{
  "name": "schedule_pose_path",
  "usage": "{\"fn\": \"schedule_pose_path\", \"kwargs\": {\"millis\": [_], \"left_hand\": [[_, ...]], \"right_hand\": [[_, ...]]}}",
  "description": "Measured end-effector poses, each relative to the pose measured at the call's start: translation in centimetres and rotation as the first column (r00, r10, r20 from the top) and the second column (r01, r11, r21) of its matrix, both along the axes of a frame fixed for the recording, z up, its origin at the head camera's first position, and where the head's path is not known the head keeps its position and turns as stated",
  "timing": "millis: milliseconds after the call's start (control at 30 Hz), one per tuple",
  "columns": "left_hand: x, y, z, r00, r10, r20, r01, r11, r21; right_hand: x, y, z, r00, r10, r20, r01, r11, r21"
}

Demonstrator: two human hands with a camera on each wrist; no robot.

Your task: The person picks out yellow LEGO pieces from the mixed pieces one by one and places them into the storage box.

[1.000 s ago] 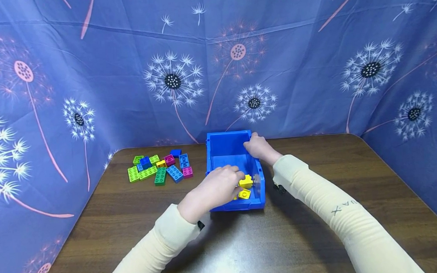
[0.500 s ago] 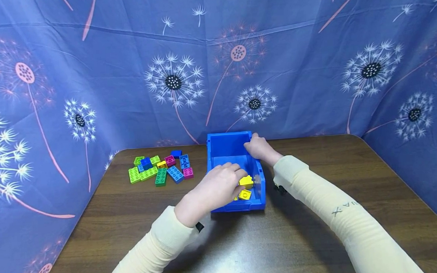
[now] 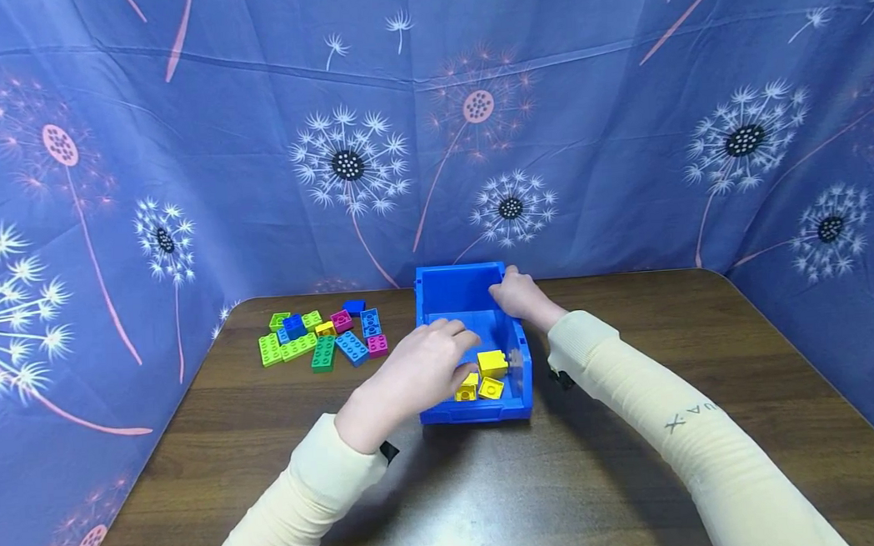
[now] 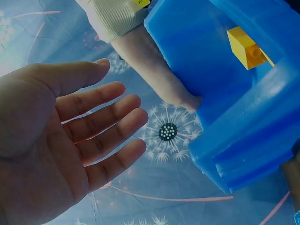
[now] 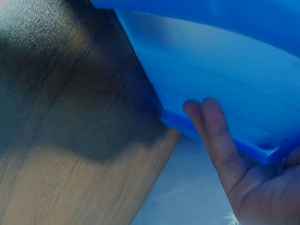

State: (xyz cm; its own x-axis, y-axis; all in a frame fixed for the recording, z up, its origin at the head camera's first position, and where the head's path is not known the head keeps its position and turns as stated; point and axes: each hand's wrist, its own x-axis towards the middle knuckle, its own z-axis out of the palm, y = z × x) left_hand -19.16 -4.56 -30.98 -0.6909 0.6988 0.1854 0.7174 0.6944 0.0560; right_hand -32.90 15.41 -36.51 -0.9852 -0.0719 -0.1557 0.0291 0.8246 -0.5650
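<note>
A blue plastic bin (image 3: 457, 293) stands mid-table with three yellow bricks (image 3: 491, 363) lying in its front right corner. My left hand (image 3: 453, 357) hovers over the bin's front left part and holds nothing. In the left wrist view that left hand (image 4: 108, 122) shows a bare palm with straight fingers beside the bin (image 4: 225, 93), and one yellow brick (image 4: 243, 41) is seen inside. My right hand (image 3: 515, 293) grips the bin's right rear rim. In the right wrist view its fingers (image 5: 213, 131) lie against the bin's outer wall (image 5: 225, 70).
A pile of several loose bricks (image 3: 321, 338) in green, blue, pink and yellow lies on the brown wooden table (image 3: 638, 361) left of the bin. Blue dandelion-print cloth (image 3: 177, 197) walls the table on three sides.
My left hand has drawn back to the left and lifted away from the yellow bricks, uncovering a third one in the bin. The right hand and the bin have stayed put.
</note>
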Motion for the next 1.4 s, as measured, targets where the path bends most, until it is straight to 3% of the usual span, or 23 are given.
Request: {"fn": "schedule_pose_path", "kwargs": {"millis": [633, 1100, 1400], "left_hand": [[-1.6, -1.7, -0.8, 0.996, 0.09, -0.02, -0.088, 0.994, 0.062], [-3.1, -3.5, -1.9, 0.982, 0.187, -0.023, -0.184, 0.978, 0.096], [-4.0, -4.3, -2.7, 0.969, 0.246, 0.0, -0.245, 0.963, 0.11]], "right_hand": [[0.0, 0.1, -0.2, 1.0, -0.01, -0.011, 0.009, 1.0, -0.014], [-0.2, 0.0, -0.1, 1.0, 0.002, -0.025, -0.001, 1.0, 0.027], [-0.3, 0.2, -0.3, 1.0, -0.002, -0.001, 0.002, 1.0, -0.004]]}}
